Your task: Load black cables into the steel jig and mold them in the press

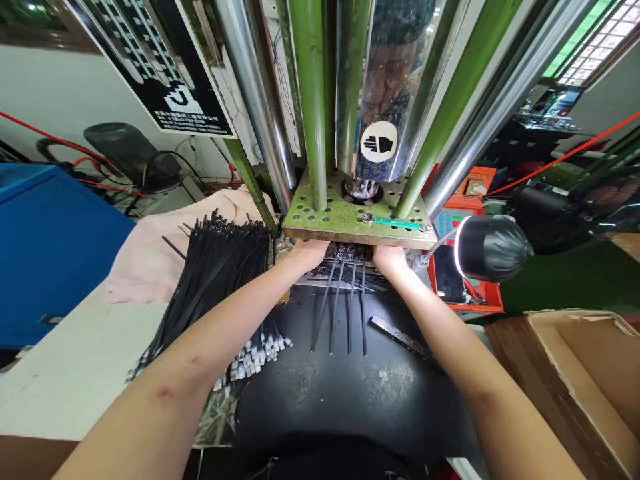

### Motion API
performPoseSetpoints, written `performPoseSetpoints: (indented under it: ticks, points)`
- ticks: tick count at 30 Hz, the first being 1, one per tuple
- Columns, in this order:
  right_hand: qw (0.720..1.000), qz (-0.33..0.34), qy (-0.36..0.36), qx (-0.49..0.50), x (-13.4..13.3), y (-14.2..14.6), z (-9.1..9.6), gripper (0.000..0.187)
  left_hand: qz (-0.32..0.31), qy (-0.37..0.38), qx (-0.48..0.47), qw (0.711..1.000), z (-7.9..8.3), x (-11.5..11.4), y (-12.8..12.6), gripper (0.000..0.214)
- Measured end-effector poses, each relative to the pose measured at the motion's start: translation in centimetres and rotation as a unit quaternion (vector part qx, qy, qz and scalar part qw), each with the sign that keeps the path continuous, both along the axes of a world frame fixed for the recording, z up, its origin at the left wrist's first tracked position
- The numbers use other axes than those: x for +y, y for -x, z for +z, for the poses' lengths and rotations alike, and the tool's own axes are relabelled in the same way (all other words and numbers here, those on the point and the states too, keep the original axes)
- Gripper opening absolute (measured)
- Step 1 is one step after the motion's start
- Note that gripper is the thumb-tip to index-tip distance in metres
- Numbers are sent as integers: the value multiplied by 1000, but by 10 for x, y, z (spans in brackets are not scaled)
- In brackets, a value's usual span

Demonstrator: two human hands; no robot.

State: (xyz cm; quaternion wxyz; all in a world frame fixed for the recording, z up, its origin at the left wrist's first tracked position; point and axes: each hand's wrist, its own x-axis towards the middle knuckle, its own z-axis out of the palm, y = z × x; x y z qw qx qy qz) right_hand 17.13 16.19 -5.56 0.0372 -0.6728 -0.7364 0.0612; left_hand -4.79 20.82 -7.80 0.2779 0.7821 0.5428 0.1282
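Observation:
Both arms reach forward under the green press plate (345,225). My left hand (313,253) is at the left side of a metal mould (350,253), its fingers hidden beneath the plate's edge. On the mould's right side is my right hand (390,258), with its fingers also out of sight. Whether either hand grips anything cannot be seen. Between them, several thin black cables (351,307) run from the mould toward me over a black work surface (320,407). A slim metal bar (400,337) lies on that surface near my right forearm.
Left of my arm lies a thick bundle of black cables (215,267) with pale connector ends (255,357). A lamp (493,248) and an orange control box (493,300) stand at right, near a cardboard box (575,387). Steel columns (257,87) flank the press. A green-handled tool (397,223) rests on the plate.

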Motion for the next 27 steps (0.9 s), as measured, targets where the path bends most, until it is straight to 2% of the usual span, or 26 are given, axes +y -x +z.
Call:
performPoseSetpoints:
  ticks: [3,6,10,13,15,16,18,19,20,21,22,23,24,26,27]
  points:
    - [1000,25,-5,-11,-18,24,0,42,-66,-70,50,994,4,-24,-12,44]
    - [999,18,-20,-23,-27,35,-2,45,-84,-135,99,982,4,-42,-27,49]
    - [999,-32,-9,3,-18,33,-2,47,-93,-151,133,975,9,-39,-42,49]
    - [999,-31,16,29,-12,31,10,52,-92,-136,149,975,23,-30,-46,46]
    - [999,-15,17,39,-33,26,28,62,-95,-139,154,974,41,-41,-37,50]
    - [998,1,15,60,-55,21,39,66,-99,-135,142,976,51,-55,-26,54]
    - [987,61,43,145,-123,3,60,68,-126,-88,85,984,71,-103,11,60]
    - [965,106,92,222,-165,-8,68,64,-153,-16,31,988,78,-135,36,56]
    - [925,165,193,283,-209,-20,72,61,-209,81,-10,975,81,-170,64,49]
    - [878,205,297,314,-253,-31,71,56,-255,180,-24,950,80,-205,93,42]
    - [852,211,372,303,-293,-41,66,50,-270,262,-15,926,72,-238,120,36]
    - [854,178,409,268,-327,-48,55,41,-258,321,0,911,59,-268,145,33]
    - [876,105,406,236,-353,-53,40,33,-216,348,17,912,41,-293,164,35]
    - [926,-21,322,196,-382,-56,1,31,-99,339,63,934,-6,-327,185,47]
    - [944,-57,265,189,-387,-55,-20,35,-41,341,74,936,-30,-337,187,51]
